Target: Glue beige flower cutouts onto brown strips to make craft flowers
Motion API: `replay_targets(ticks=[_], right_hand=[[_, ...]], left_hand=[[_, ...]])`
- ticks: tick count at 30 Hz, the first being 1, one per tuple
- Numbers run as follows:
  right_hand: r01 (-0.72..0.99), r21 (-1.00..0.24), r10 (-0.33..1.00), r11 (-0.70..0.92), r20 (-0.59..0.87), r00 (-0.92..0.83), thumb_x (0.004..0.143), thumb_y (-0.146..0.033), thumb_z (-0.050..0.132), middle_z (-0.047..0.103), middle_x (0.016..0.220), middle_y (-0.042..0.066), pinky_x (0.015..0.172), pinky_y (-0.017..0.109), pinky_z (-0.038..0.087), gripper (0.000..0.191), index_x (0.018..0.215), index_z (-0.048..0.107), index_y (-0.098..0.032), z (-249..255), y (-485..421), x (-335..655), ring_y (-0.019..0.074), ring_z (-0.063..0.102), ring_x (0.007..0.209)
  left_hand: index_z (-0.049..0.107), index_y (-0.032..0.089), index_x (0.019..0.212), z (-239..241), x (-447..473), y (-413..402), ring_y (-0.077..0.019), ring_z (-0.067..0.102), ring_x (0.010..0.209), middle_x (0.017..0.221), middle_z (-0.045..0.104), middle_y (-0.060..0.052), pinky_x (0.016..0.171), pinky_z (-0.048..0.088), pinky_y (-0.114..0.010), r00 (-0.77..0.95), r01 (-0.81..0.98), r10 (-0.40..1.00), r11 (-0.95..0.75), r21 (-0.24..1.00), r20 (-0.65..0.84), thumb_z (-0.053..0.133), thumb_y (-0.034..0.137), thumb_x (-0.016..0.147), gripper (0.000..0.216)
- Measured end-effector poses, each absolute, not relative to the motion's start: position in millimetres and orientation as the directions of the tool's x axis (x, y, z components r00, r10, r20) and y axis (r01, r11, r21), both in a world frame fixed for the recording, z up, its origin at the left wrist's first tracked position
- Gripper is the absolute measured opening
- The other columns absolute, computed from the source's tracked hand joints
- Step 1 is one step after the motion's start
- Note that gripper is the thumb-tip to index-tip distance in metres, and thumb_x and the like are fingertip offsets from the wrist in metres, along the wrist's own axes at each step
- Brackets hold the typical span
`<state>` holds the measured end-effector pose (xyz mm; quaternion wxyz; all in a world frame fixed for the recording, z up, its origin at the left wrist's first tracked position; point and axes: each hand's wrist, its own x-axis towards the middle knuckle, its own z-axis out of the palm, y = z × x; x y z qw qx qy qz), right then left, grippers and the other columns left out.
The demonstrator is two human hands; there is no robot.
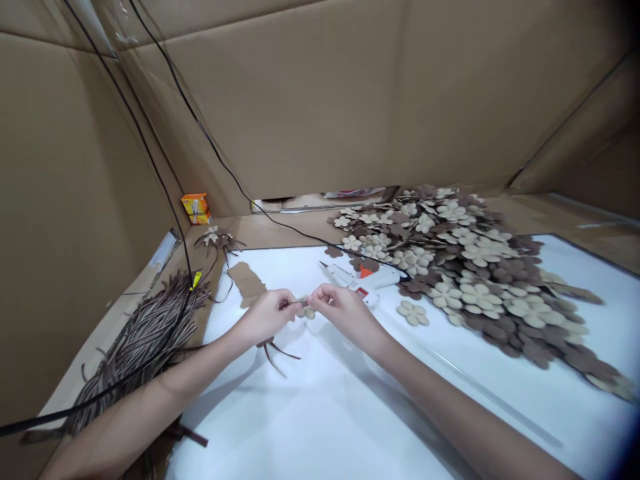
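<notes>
The person's left hand (270,313) is pinching one end of a thin, dark strip (299,303) between thumb and fingers, and the right hand (343,310) is gripping the other end, apparently, the spot being small and partly covered. The strip is hanging over a white, flat-topped counter (320,420), and a pale cream flower-shaped cut-out (307,313) is showing just below the fingertips, whether held or lying I cannot tell. Beyond the right hand, a white glue gun with an orange trigger (385,277) is lying near a large heap of brown and cream flower cut-outs (480,253). To the left, a bundle of long, narrow brown strips (145,327) is resting beside the left forearm, and an orange-and-yellow box (196,209) is standing farther back
</notes>
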<state>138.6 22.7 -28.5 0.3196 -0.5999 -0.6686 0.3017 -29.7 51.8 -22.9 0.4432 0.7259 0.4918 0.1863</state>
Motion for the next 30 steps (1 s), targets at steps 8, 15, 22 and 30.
replay_targets(ticks=[8,15,22,30], right_hand=[[0.697,-0.717,0.998,0.029,0.059,0.019,0.079,-0.035,0.047,0.055,0.056,-0.003,0.05,0.023,0.03,0.02,0.068,0.057,-0.021,-46,24,136,0.0137,0.049,0.053],[0.76,-0.65,1.0,-0.012,0.007,0.022,0.079,-0.033,0.047,0.058,0.061,-0.003,0.05,0.022,0.028,0.018,0.068,0.056,-0.022,-47,26,135,0.0125,0.05,0.056],[0.794,-0.603,0.997,-0.08,-0.055,0.059,0.075,-0.029,0.05,0.061,0.062,-0.004,0.049,0.021,0.026,0.013,0.066,0.057,-0.023,-46,29,131,0.0122,0.053,0.058],[0.802,-0.589,0.995,-0.104,-0.061,0.085,0.076,-0.031,0.05,0.061,0.062,-0.005,0.048,0.021,0.026,0.013,0.07,0.058,-0.024,-47,28,131,0.0126,0.055,0.059]], left_hand=[[0.058,0.015,0.061,-41,-23,64,-0.0107,0.045,0.052,0.053,0.053,0.003,0.05,0.033,-0.021,0.428,0.654,0.899,-0.235,0.719,-0.096,0.049,0.029,0.073,0.021],[0.06,0.019,0.059,-44,-19,62,-0.0214,0.048,0.083,0.06,0.06,-0.002,0.071,0.037,-0.027,0.42,0.717,0.906,-0.299,0.629,-0.047,0.048,0.027,0.073,0.02],[0.059,0.018,0.054,-47,-17,66,-0.0174,0.048,0.07,0.052,0.055,0.0,0.061,0.036,-0.024,0.4,0.738,0.913,-0.269,0.619,-0.081,0.049,0.025,0.07,0.02],[0.061,0.017,0.056,-46,-17,68,-0.0148,0.047,0.064,0.051,0.053,0.001,0.058,0.034,-0.023,0.407,0.747,0.907,-0.262,0.611,-0.108,0.049,0.027,0.072,0.023]])
